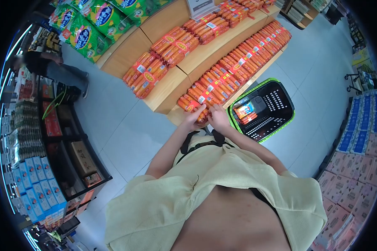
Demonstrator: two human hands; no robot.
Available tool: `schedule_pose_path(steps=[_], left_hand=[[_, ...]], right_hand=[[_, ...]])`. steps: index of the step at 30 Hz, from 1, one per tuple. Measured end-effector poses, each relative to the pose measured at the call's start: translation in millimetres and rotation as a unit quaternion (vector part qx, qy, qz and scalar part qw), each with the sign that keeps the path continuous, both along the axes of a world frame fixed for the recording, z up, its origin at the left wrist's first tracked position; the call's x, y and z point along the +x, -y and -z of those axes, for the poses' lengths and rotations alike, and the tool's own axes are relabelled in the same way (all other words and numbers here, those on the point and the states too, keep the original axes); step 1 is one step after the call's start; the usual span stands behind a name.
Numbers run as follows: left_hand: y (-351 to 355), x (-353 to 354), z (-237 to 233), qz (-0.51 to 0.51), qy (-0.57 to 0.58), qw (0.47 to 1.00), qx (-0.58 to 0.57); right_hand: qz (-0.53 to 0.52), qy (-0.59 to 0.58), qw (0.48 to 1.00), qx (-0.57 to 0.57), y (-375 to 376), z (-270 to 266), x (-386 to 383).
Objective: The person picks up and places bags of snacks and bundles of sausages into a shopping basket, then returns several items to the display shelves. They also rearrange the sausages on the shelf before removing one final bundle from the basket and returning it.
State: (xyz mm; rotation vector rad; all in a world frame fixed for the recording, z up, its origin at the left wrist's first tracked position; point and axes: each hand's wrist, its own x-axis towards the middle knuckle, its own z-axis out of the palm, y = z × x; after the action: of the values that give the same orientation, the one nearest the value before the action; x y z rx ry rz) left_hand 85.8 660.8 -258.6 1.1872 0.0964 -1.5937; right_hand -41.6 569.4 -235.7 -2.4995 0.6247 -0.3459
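Note:
Both my hands are at the near end of the lower shelf step, with a pack of red-orange sausages (203,116) between them. My left hand (193,117) closes on the pack from the left, thumb on top. From the other side my right hand (218,117) has its fingers bent against the same pack; its fingertips are partly hidden. Just beyond lies a long row of sausage packs (238,60) with red and white labels. To the right, a black shopping basket (274,104) with a green rim stands on the floor, holding a small blue-and-red packet and some sausages.
More sausage packs (176,46) lie on the upper wooden step (165,85), near green bags (86,37). A person (56,69) stands at the far left beside dark shelving (65,138). Stacked pink boxes (343,180) and blue cartons (356,125) line the right side.

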Motion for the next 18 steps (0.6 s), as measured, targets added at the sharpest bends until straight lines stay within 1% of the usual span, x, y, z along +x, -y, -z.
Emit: schedule_pose_path(steps=[2, 3, 5, 6, 8, 9, 11, 12, 14, 18], left_hand=[[-2.2, -11.3, -9.8, -0.065, -0.018, 0.998, 0.004], [-5.6, -15.1, -15.5, -0.067, -0.018, 0.998, 0.003], [-11.2, -18.1, -18.4, -0.051, 0.081, 0.995, 0.015], [-12.5, -15.7, -14.6, -0.053, 0.083, 0.995, 0.014], [-16.1, -12.3, -5.5, -0.017, 0.112, 0.993, 0.021], [-17.7, -13.2, -0.9, -0.017, 0.112, 0.993, 0.021], [-18.0, -19.0, -7.5, -0.055, 0.148, 0.987, 0.007], [-17.8, -21.0, -9.7, -0.054, 0.149, 0.987, 0.006], [-17.1, -22.1, -11.7, -0.076, 0.197, 0.977, -0.012], [-18.2, -21.9, -25.7, -0.083, 0.163, 0.983, -0.001]], right_hand=[[-0.007, 0.005, 1.0, 0.008, 1.8, 1.4, 0.3], [-0.013, 0.009, 1.0, 0.015, 3.6, 1.7, -0.8], [-0.034, 0.029, 0.999, 0.018, 7.5, 2.5, -5.8], [-0.054, 0.048, 0.997, 0.023, 9.4, 2.6, -6.9], [-0.057, 0.05, 0.997, 0.024, 10.2, 5.6, -8.5], [-0.059, 0.05, 0.997, 0.026, 10.7, 7.3, -9.3], [-0.065, 0.044, 0.997, 0.018, 12.9, 1.9, -9.8], [-0.072, 0.038, 0.997, 0.01, 14.1, -0.7, -9.5], [-0.066, 0.051, 0.997, -0.001, 13.4, -5.3, -8.5], [-0.066, 0.059, 0.996, -0.006, 14.3, -14.0, -4.7]])
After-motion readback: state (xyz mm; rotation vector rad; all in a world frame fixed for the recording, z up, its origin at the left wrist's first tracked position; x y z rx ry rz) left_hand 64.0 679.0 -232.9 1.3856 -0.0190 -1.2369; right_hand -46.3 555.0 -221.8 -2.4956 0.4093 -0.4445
